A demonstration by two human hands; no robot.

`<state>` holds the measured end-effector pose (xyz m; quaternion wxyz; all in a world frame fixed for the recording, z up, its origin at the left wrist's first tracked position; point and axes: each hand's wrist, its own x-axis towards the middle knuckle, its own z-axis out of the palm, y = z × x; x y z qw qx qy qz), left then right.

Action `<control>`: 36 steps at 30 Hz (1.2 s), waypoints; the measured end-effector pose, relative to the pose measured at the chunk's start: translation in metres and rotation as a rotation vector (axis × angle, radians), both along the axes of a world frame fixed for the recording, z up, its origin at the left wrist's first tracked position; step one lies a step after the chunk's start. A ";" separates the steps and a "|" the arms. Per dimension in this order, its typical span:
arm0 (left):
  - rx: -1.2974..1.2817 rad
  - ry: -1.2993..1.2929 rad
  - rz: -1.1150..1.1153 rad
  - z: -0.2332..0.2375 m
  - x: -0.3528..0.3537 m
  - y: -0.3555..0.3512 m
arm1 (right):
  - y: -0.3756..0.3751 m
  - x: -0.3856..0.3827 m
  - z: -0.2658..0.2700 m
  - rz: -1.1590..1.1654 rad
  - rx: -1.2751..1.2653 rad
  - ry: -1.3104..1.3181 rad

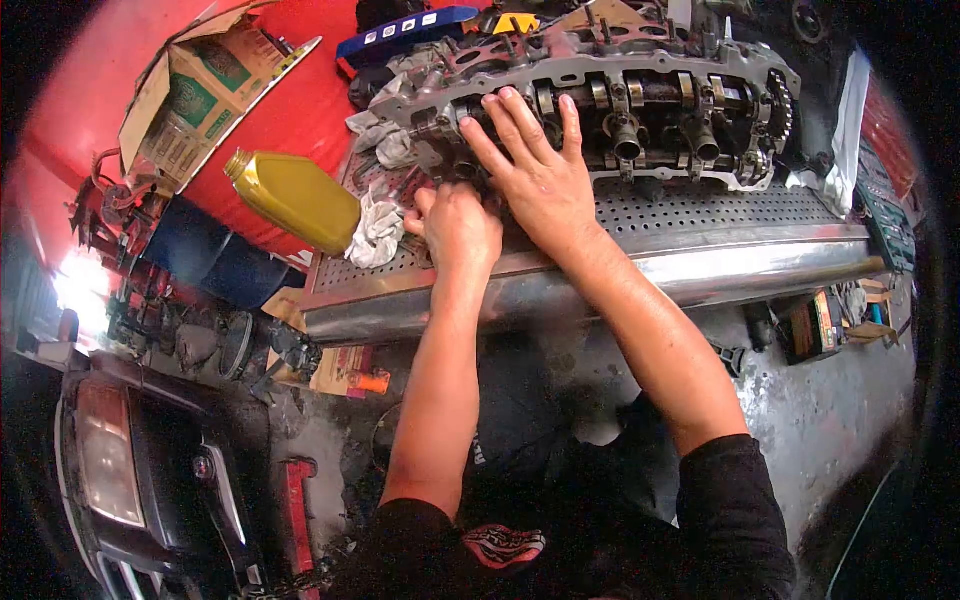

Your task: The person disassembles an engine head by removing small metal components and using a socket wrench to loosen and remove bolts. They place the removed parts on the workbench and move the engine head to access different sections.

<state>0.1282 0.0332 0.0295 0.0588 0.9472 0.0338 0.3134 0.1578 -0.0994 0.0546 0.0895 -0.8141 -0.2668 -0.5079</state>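
An engine cylinder head (655, 90) lies on a perforated metal bench top (720, 208), its valve-train parts showing and a toothed wheel (780, 112) at its right end. My right hand (542, 180) rests on the left part of the head, palm down, fingers spread. Close beside it, my left hand (462, 228) is closed at the head's near left edge. Whatever its fingers grip is hidden from above. Left of that hand are a crumpled white rag (377, 232) and a gold plastic bottle (300, 200) without a visible cap.
More rags (385, 140) lie by the head's left end. An opened cardboard box (205, 100) stands at upper left, near a blue tool-like bar (405, 32). The bench's rounded metal edge (640, 280) runs before me. A dark vehicle front (150, 470) is at lower left.
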 end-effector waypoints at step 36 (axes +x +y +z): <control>0.112 -0.109 -0.043 0.026 -0.010 0.095 | 0.002 -0.004 0.003 -0.019 0.000 0.024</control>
